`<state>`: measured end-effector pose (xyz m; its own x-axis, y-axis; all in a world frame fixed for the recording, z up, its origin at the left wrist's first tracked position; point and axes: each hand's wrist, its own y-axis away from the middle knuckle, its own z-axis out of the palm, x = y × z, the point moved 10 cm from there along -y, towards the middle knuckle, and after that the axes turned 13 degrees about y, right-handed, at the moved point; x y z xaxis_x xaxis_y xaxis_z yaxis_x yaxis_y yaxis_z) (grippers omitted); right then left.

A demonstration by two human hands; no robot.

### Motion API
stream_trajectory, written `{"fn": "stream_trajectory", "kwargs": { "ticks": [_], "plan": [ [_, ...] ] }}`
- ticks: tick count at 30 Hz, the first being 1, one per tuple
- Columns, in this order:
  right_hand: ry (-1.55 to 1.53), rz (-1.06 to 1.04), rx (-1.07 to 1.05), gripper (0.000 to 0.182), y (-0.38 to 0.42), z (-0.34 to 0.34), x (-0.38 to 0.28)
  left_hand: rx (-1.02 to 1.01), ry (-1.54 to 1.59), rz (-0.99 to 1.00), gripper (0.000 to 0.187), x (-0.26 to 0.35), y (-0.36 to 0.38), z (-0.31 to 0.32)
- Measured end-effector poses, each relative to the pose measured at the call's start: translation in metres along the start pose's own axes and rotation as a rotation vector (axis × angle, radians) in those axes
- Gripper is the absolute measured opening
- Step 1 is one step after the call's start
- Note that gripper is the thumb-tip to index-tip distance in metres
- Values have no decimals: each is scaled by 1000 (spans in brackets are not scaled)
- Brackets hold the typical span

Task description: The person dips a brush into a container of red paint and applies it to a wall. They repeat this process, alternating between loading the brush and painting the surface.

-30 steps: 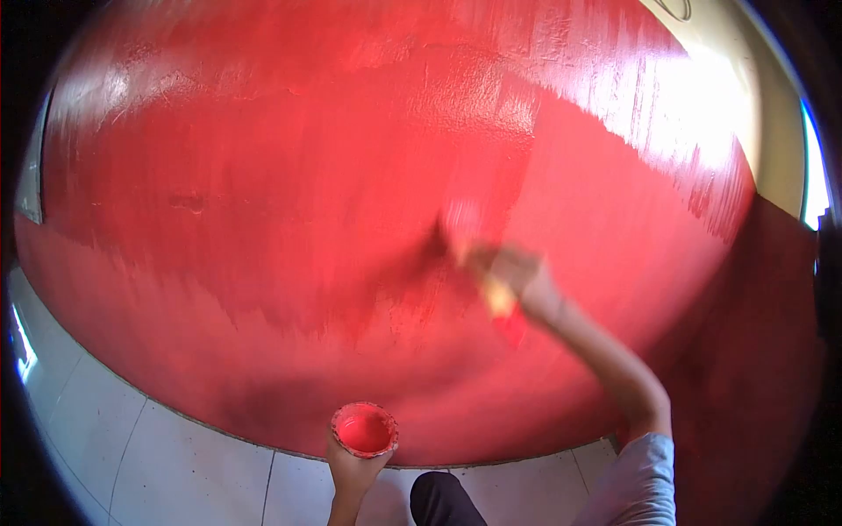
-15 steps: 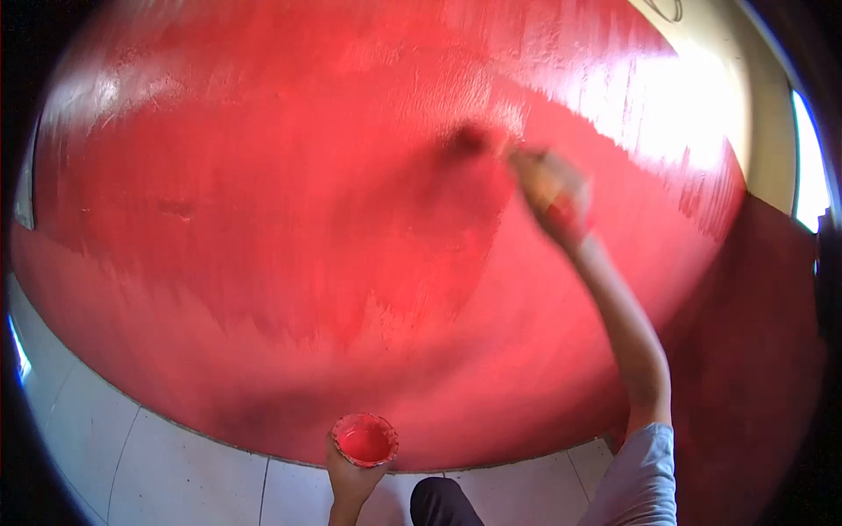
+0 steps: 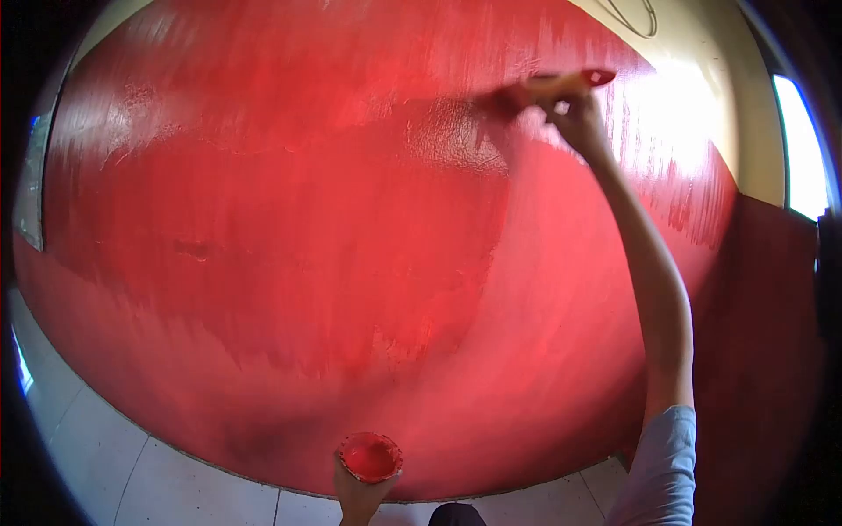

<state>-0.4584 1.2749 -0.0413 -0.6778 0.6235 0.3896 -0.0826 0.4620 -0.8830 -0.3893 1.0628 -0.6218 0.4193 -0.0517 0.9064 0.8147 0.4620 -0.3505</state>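
Note:
My right hand (image 3: 574, 112) is raised in front of the wall, fingers closed round the handle of a paintbrush (image 3: 548, 88). The brush lies sideways, its blurred bristle end pointing left at the wall and its red-stained handle end to the right. Red paint covers most of the wall (image 3: 333, 237), with wet, glossy patches near the bristles. Low in the view, my left hand (image 3: 358, 498) grips a small round container of red paint (image 3: 371, 458) by its side. Red smears coat the container's rim.
White floor tiles (image 3: 202, 482) run along the foot of the wall. Cream wall (image 3: 754, 131) shows at the upper right, with a looped cable (image 3: 645, 22) on it. A bright opening (image 3: 802, 149) is at the far right. My knee (image 3: 456, 515) shows at the bottom.
My right hand has moved up and a little right with the paintbrush, which now lies more level. The view has shifted slightly, and the paint container sits a bit lower in it.

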Motion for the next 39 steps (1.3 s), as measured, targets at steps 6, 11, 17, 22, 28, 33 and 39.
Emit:
{"fn": "stream_trajectory", "kwargs": {
  "ticks": [6,11,17,22,28,33,39],
  "plan": [
    [205,-205,16,19,44,23,-40,-54,33,-15,91,-4,-2,11],
    [-64,-124,-418,19,98,43,-100,-24,32,41,90,2,-4,6],
    [70,-52,127,17,-33,6,-30,-27,21,26,90,-4,-4,5],
    [146,-292,-16,23,26,46,-89,-6,8,58,90,14,-4,4],
    [-111,-225,-197,22,42,46,-98,-11,20,23,90,8,-7,-3],
    [-197,121,184,21,-34,23,-22,-19,-2,50,90,3,-4,-1],
    [242,-500,-103,23,67,80,-128,-39,33,4,91,12,-3,-1]
  ]
}}
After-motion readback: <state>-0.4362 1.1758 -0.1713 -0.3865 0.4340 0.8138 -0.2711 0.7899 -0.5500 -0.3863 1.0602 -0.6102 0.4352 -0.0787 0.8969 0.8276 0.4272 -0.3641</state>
